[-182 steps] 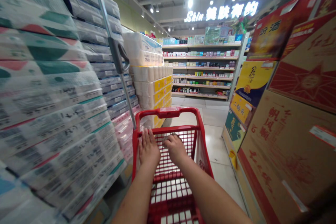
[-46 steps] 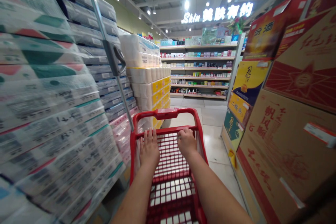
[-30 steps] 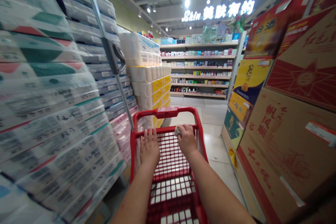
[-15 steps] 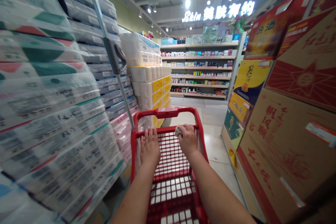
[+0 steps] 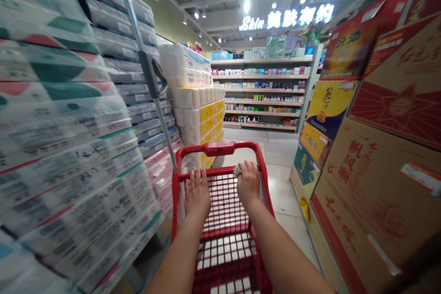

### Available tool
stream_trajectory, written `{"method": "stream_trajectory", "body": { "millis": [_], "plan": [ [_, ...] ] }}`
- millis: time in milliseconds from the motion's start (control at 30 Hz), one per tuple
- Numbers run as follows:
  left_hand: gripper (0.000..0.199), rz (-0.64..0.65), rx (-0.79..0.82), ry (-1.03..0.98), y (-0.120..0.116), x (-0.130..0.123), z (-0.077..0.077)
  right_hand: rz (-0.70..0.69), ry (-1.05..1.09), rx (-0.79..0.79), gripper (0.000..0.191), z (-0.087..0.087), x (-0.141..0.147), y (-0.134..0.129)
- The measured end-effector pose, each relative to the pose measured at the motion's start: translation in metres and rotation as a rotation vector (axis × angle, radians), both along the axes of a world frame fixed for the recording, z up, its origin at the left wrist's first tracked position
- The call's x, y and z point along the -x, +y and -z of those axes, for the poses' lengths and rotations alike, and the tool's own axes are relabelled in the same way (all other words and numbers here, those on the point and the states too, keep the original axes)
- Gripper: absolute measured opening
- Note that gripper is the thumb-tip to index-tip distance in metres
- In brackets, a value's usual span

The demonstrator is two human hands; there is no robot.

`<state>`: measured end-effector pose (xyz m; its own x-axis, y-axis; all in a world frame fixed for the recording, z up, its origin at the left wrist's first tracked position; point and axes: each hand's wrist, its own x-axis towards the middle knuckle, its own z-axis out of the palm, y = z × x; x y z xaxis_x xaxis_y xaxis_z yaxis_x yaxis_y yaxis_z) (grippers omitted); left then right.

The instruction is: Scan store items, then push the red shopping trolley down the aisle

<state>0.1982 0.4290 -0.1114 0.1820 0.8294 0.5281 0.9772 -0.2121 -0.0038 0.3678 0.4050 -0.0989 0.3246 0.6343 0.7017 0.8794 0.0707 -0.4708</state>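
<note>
In front of me stands a red plastic shopping cart (image 5: 262, 161) with a gridded basket. My left hand (image 5: 198, 195) lies on the left part of its inner crossbar, fingers stretched out and slightly apart, holding nothing. At the right end of that bar, my right hand (image 5: 248, 183) is closed over a crumpled greyish cloth (image 5: 237, 171). Only a small piece of the cloth shows beside the thumb side, and the palm is hidden. A metal pole (image 5: 162, 124) with a grey plastic grip (image 5: 151, 75) rises from the cart's left upper corner.
Tall stacks of wrapped tissue packs (image 5: 69, 147) line the left side, with toilet roll packs (image 5: 188, 96) farther along. Cardboard liquor cartons (image 5: 375, 193) are piled on the right. Ahead, past the tiled floor (image 5: 280, 183), is a shelf unit (image 5: 262, 89) of small cosmetics under a lit sign.
My right hand has shifted slightly to the right along the bar, taking the cloth with it. My left hand and the cart look almost unmoved.
</note>
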Motion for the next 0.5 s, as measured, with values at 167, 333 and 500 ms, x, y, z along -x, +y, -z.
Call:
{"method": "stream_trajectory", "body": {
  "millis": [167,333,500],
  "plan": [
    [0.063,0.006,-0.026,-0.024,0.004,0.001,0.005,-0.221,-0.148,0.023,0.05,0.004,0.012,0.002],
    [0.066,0.017,-0.009,-0.031,0.002,0.003,0.005,-0.13,-0.036,0.058,0.044,0.001,0.011,0.003],
    [0.062,0.01,-0.032,-0.037,0.002,0.002,0.005,-0.218,-0.106,0.083,0.051,0.002,0.012,0.001]
  ]
}}
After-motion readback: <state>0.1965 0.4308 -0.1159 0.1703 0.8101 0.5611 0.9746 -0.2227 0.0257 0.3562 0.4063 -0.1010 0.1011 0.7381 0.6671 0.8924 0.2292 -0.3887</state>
